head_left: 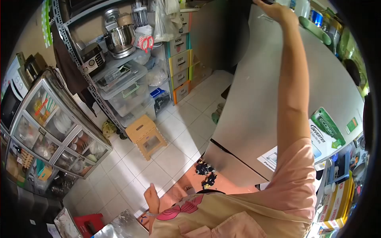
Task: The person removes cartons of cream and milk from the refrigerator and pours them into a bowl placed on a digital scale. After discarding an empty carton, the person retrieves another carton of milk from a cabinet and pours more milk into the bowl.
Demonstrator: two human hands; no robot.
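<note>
My right arm reaches up across the front of a silver refrigerator. My right hand is at the refrigerator's top edge, its fingers partly cut off by the frame, so their grip cannot be made out. Low in the view, my left hand hangs in front of my body with the thumb up and the other fingers curled in. Nothing shows in it. A green and white inverter label is stuck on the refrigerator door beside my right upper arm.
A wooden-coloured step stool stands on the tiled floor. Behind it, a metal shelf holds a stand mixer and clear plastic bins. Labelled drawers stand at the back. A glass-fronted cabinet is at left; a patterned dark item lies near the refrigerator's base.
</note>
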